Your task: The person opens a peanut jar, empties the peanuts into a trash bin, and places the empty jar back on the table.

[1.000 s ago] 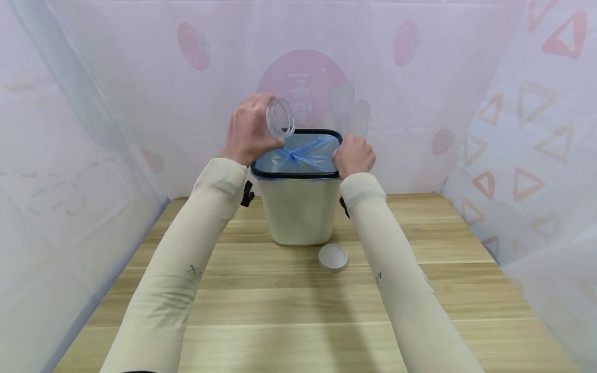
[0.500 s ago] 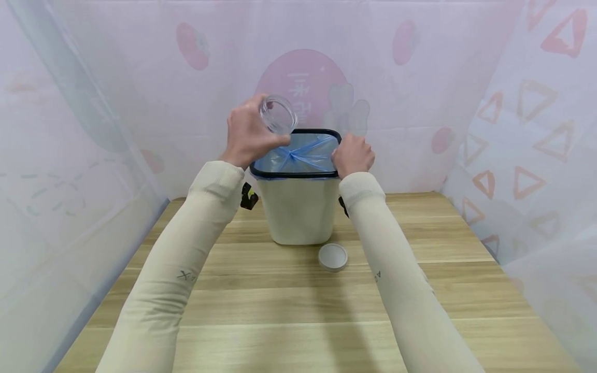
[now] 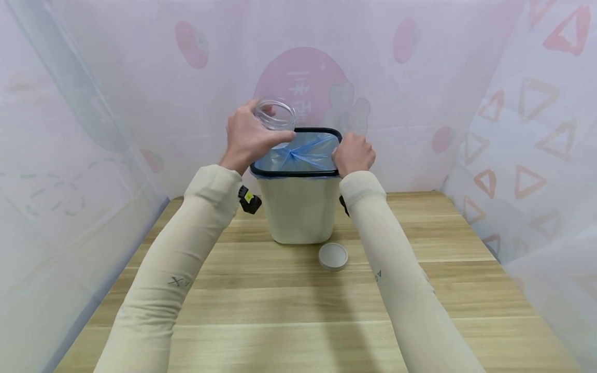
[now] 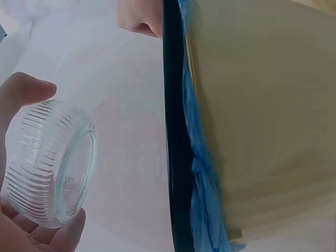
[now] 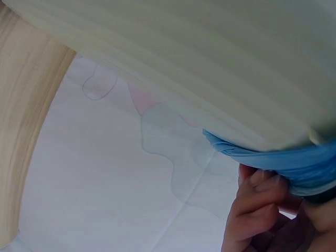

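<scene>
My left hand [image 3: 247, 135] holds a clear glass jar [image 4: 50, 163] with ribbed sides, thumb on one side and fingers on the other. The jar is tilted, its round mouth towards me, above the left part of a cream trash bin [image 3: 300, 210]. A blue bag [image 3: 298, 155] lines the bin, gathered to a twist in the middle. Around the top runs a black rim [image 3: 298, 174]. My right hand [image 3: 354, 154] grips this rim at the right; in the right wrist view its curled fingers [image 5: 257, 210] lie against the bag's folded edge. I see nothing inside the jar.
A round white lid [image 3: 333, 256] lies on the wooden table [image 3: 261, 311], just in front of the bin. Printed white cloth [image 3: 140, 93] encloses the table at the back and both sides. Black wrist devices [image 3: 249, 200] show beside the bin.
The left hand has turned the jar from a steep sideways tilt towards upright, so its mouth faces further up. The right hand, bin and lid have stayed in place.
</scene>
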Demonstrator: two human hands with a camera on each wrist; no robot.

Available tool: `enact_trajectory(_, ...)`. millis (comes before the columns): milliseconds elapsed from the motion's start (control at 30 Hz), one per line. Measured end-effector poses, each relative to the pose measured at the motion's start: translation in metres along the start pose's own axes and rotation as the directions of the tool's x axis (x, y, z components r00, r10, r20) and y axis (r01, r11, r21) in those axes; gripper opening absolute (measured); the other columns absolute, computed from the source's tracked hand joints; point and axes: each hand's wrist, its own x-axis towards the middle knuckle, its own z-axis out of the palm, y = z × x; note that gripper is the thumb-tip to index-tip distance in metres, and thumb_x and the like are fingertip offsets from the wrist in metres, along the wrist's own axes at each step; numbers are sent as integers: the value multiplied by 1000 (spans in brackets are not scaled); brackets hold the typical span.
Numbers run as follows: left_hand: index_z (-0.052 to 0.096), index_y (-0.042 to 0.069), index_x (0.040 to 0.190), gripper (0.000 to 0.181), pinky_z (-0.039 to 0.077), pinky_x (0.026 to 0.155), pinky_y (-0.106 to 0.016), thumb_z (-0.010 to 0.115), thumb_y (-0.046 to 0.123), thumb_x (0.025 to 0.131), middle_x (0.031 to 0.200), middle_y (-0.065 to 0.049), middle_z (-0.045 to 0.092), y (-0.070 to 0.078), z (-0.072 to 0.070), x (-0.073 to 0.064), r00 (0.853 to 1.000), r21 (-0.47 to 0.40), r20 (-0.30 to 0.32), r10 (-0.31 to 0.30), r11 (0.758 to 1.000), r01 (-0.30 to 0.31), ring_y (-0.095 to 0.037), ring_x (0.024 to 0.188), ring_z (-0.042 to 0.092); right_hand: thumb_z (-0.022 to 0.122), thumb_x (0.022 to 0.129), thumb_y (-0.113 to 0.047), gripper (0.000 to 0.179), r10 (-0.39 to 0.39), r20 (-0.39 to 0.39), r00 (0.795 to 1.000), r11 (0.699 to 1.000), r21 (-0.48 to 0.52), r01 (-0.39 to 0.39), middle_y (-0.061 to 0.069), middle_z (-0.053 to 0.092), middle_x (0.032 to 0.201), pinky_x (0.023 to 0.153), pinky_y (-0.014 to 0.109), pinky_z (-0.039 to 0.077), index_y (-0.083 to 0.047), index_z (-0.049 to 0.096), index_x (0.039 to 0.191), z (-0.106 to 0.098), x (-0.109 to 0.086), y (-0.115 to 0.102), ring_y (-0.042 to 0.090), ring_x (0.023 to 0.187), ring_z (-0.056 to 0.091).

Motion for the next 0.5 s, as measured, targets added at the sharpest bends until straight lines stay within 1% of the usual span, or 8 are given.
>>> enact_trajectory(167,73,10,122,60,60,92,-36,92,37,72,120,-7,75,2,-3,-5,999,-62,21,-35,997,37,-21,103,73,50,101,-16,29,-5,-2,1000,1000,1,5,11,60,77,51,38,43,-12,50,73,0,0,0,24,64,52)
enact_trajectory(333,71,9,125,65,61,92,-34,92,41,73,123,-7,75,4,-7,-11,996,-93,55,-70,993,75,-19,105,73,50,102,-16,30,-11,-7,1000,1000,2,11,10,56,74,50,37,41,-13,47,72,0,0,0,23,62,50)
enact_trajectory(500,72,9,125,65,61,90,-31,94,41,72,122,-6,76,6,-8,-16,993,-128,71,-89,987,98,-17,103,73,50,102,-16,31,-15,-8,1000,1000,0,15,10,55,74,50,37,41,-12,47,71,0,-1,1,23,62,50)
